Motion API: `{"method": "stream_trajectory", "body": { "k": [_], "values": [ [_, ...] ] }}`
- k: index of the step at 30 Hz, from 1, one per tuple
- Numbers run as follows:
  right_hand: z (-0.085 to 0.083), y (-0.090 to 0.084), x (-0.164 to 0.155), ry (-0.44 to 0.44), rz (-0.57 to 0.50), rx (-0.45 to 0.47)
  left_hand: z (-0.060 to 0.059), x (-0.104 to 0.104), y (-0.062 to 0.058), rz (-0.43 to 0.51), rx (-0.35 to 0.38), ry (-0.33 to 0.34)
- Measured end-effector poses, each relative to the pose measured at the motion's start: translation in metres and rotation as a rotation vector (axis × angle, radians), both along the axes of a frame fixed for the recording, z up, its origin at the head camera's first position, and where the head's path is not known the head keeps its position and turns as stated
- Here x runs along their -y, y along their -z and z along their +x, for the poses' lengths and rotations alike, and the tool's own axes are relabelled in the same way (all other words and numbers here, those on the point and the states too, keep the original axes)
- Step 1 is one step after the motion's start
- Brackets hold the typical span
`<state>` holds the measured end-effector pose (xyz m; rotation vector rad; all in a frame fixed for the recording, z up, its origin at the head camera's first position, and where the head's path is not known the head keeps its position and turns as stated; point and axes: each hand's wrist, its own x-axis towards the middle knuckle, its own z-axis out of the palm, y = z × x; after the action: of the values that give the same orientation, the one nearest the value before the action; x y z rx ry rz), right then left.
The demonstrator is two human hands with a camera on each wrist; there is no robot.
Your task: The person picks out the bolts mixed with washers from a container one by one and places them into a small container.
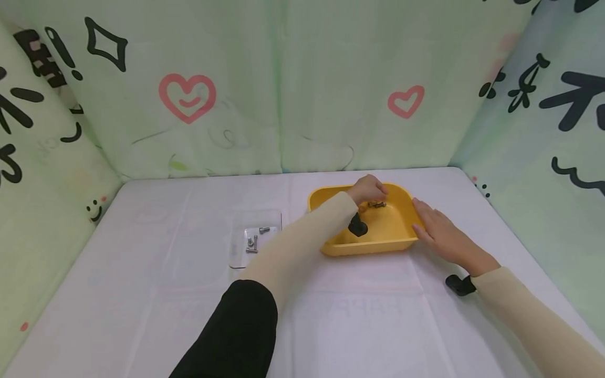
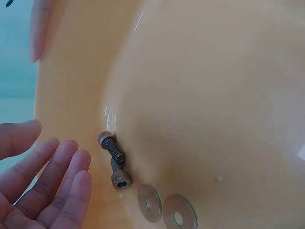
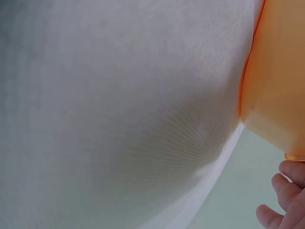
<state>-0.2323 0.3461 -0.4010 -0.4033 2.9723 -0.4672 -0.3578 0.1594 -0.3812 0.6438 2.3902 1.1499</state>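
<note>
A yellow tray [image 1: 364,247] stands right of centre on the table. My left hand [image 1: 369,190] is over its far part. In the left wrist view, that hand's fingers are loosely bent, thumb apart, with nothing visible between them. Close to its fingertips, two socket head bolts [image 2: 113,148] lie against each other on the tray's inside. Two flat washers [image 2: 150,202] are beside them. My right hand [image 1: 439,231] rests its extended fingers and thumb along the tray's right side. The right wrist view catches only part of the right hand [image 3: 288,195], at the tray's edge.
Left of the tray, a clear plastic box [image 1: 238,223] holds several small screws [image 1: 256,242] on a white patch. A white cloth [image 1: 156,294] covers the table. Printed pale green curtains [image 1: 283,94] hang behind and on both sides.
</note>
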Motion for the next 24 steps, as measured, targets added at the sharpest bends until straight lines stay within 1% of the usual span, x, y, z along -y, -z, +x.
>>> {"method": "stream_trajectory", "body": {
  "k": [1,6,8,10,12,18,22,24],
  "values": [
    [0.000,0.000,0.000,-0.001,0.000,-0.002,0.000,-0.002,0.001,-0.008,-0.003,-0.002],
    [-0.001,0.001,-0.002,-0.001,-0.001,-0.004,0.005,-0.007,0.002,-0.034,0.047,-0.049],
    [-0.001,0.001,-0.002,0.000,-0.006,-0.002,0.006,-0.009,0.002,-0.055,0.049,-0.056],
    [-0.001,0.001,-0.002,0.001,-0.006,-0.005,0.006,-0.010,0.003,-0.083,0.029,-0.054],
    [-0.001,0.001,-0.002,0.002,-0.007,-0.005,0.004,-0.010,0.004,-0.113,0.025,-0.043],
    [0.000,0.001,-0.002,0.003,-0.011,-0.006,-0.003,-0.013,0.009,-0.180,0.062,-0.021],
    [0.000,0.002,-0.002,0.001,-0.009,-0.010,-0.004,-0.013,0.009,-0.174,0.041,-0.002],
    [-0.001,0.002,-0.002,0.003,-0.006,-0.009,-0.003,-0.014,0.008,-0.169,0.022,0.018]
  ]
}}
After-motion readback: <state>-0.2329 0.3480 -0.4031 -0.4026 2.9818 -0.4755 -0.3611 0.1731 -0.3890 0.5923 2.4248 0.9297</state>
